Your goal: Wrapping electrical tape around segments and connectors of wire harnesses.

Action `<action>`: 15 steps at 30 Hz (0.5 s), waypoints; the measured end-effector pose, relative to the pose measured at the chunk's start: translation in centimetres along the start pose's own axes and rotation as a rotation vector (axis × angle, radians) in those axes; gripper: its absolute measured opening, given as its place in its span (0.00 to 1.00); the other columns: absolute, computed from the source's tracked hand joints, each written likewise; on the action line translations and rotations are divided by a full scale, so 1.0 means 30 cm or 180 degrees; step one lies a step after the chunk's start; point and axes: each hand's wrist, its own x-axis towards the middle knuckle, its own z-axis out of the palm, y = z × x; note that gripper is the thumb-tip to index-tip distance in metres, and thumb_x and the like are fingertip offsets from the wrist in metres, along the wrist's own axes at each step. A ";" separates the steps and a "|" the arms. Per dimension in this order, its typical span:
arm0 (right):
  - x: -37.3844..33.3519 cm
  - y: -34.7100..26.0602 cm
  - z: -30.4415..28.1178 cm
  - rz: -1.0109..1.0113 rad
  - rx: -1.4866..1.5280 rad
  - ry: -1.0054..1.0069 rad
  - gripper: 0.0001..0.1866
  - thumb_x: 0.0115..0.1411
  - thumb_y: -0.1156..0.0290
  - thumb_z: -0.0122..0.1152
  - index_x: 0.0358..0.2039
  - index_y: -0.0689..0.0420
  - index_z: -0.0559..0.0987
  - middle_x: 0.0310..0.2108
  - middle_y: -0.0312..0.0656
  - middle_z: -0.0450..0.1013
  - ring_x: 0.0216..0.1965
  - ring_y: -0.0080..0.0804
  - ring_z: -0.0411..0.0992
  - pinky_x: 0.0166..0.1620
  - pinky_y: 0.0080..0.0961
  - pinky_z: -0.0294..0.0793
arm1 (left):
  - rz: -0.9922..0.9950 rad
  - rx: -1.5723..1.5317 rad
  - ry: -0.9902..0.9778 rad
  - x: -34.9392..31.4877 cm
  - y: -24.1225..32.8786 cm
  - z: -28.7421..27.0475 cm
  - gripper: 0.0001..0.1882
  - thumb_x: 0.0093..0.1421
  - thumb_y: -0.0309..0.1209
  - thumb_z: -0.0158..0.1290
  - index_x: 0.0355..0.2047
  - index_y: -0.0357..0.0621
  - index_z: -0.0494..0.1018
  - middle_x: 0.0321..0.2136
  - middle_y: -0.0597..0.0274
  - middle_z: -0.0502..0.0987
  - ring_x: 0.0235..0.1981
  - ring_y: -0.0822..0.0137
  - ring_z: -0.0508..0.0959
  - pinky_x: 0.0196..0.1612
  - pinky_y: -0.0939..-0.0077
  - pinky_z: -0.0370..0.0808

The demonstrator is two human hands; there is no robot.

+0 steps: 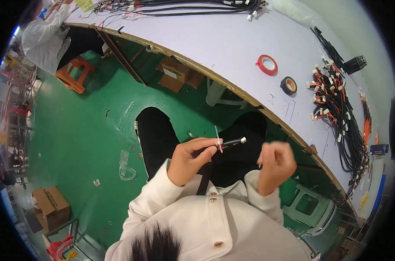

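Over my lap, my left hand (193,157) pinches a short black cable (232,142) between thumb and fingers. A small white connector (243,140) tips the cable on the right. Just beyond my fingertips, a thin white cable tie (216,134) stands across the cable, its tail pointing up and away. A bit of red shows beside the tie. To the right, apart from the cable, my right hand (277,163) is raised with its fingers curled closed and slightly blurred. Whether anything small sits inside those fingers is hidden.
On the white table (232,43) lie a red tape roll (267,65), a black tape roll (288,85) and a heap of black cables (343,126) with white connectors. More cables (197,9) lie at the far edge. A green stool (308,204) stands right, an orange stool (75,74) far left, near another person.
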 end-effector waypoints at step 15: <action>0.067 0.120 0.029 0.1759 0.1071 -0.2609 0.08 0.55 0.71 0.62 0.29 0.64 0.77 0.26 0.36 0.73 0.28 0.18 0.69 0.34 0.15 0.69 | -0.0446 0.0145 -0.1349 -0.002 0.010 -0.038 0.10 0.59 0.22 0.51 0.41 0.33 0.74 0.36 0.60 0.78 0.36 0.77 0.74 0.41 0.83 0.71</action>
